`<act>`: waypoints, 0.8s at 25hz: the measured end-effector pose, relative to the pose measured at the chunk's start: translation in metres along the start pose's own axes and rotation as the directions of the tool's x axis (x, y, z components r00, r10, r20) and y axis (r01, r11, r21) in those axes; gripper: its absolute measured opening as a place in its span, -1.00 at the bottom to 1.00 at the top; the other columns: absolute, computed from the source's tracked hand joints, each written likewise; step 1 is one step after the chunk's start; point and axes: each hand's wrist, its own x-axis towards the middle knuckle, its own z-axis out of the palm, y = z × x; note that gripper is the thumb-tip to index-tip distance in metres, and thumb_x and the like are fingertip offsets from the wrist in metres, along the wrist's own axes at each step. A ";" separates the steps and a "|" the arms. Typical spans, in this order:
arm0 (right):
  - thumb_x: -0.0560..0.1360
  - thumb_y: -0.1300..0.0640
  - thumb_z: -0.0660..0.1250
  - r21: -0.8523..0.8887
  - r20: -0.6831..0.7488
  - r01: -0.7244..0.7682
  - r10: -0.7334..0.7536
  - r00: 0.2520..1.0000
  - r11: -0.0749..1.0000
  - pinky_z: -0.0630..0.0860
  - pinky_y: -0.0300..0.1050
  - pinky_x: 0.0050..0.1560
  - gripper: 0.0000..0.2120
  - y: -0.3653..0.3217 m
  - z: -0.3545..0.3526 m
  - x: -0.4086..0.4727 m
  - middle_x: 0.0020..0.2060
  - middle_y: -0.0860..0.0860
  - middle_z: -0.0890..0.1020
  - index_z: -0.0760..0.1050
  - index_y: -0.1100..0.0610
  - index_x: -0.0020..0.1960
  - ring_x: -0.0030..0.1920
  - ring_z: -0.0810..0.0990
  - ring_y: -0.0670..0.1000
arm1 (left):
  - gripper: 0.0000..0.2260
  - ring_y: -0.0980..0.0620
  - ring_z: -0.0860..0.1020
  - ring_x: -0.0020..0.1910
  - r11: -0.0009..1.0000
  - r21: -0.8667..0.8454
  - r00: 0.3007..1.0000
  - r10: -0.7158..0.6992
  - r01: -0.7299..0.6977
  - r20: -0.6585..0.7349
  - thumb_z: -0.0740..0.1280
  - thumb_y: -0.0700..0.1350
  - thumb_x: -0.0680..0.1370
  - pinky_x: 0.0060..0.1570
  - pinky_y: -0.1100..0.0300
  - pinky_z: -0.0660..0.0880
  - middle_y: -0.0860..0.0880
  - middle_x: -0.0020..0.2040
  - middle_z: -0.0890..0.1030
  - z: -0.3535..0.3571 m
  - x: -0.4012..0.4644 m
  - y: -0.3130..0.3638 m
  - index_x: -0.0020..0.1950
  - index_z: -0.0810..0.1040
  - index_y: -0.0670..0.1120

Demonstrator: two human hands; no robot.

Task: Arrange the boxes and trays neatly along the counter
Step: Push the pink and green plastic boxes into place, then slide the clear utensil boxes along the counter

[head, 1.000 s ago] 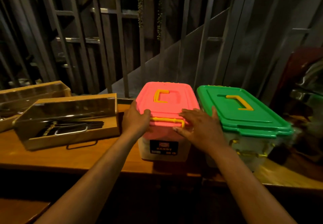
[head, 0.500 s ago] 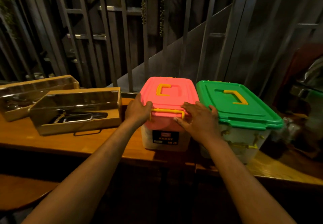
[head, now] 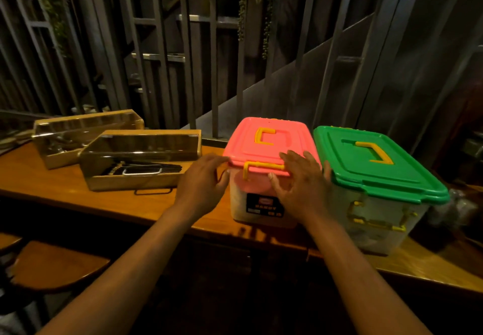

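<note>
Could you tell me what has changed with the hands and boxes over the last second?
The left hand let go of the pink-lidded box and drew back, fingers open. The right hand stays on its lid. The green-lidded box and wooden trays stayed put.

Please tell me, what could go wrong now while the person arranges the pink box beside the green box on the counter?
1. The green-lidded box seems to overhang the counter at its front edge; a sideways push from the pink-lidded box might tip it off.
2. The right hand lies at the narrow gap between both boxes, so its fingers could get pinched.
3. The left hand looks open beside the box, so control may be weak.
</note>
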 end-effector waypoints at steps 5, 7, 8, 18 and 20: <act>0.55 -0.15 0.16 0.068 -0.049 0.179 -0.176 0.983 0.982 0.08 0.27 0.47 -0.55 -0.096 0.041 0.006 0.42 0.01 0.44 0.42 -0.05 0.39 0.49 0.27 0.12 | -0.68 -0.09 0.45 0.34 0.972 0.236 0.993 0.025 0.004 -0.119 0.34 0.00 0.56 0.22 -0.08 0.44 -0.04 0.32 0.54 -0.038 -0.010 -0.073 0.32 0.54 0.02; 0.56 -0.14 0.16 0.104 -0.025 0.206 -0.205 0.979 0.973 0.09 0.25 0.47 -0.55 -0.135 0.072 0.018 0.43 -0.01 0.42 0.38 -0.06 0.41 0.50 0.23 0.10 | -0.67 -0.09 0.44 0.34 0.951 0.309 0.991 0.013 0.029 -0.135 0.33 0.02 0.56 0.26 -0.11 0.43 -0.04 0.33 0.53 -0.052 -0.007 -0.122 0.32 0.52 0.04; 0.56 -0.14 0.16 0.113 -0.014 0.213 -0.213 0.977 0.970 0.11 0.25 0.47 -0.55 -0.157 0.092 0.025 0.44 -0.02 0.41 0.37 -0.07 0.42 0.51 0.22 0.10 | -0.66 -0.08 0.43 0.34 0.939 0.340 0.992 -0.005 0.048 -0.126 0.33 0.04 0.55 0.27 -0.10 0.42 -0.03 0.32 0.53 -0.061 -0.005 -0.150 0.32 0.52 0.05; 0.57 -0.17 0.15 0.193 0.275 0.102 -0.154 0.949 0.976 0.04 0.24 0.50 -0.51 -0.332 0.267 0.089 0.51 -0.04 0.29 0.26 -0.13 0.49 0.55 0.10 0.06 | -0.58 -0.10 0.31 0.44 0.910 0.328 0.963 -0.270 0.252 0.010 0.20 0.14 0.61 0.33 -0.05 0.35 -0.08 0.45 0.40 -0.125 0.055 -0.385 0.45 0.40 0.07; 0.59 -0.19 0.11 0.165 0.326 0.088 -0.138 0.935 0.982 0.02 0.25 0.51 -0.49 -0.347 0.289 0.099 0.53 -0.03 0.24 0.20 -0.14 0.51 0.55 0.08 0.07 | -0.55 -0.10 0.34 0.43 0.924 0.217 0.935 -0.341 0.315 0.095 0.17 0.15 0.63 0.26 -0.04 0.40 -0.08 0.48 0.37 -0.122 0.072 -0.404 0.51 0.31 0.08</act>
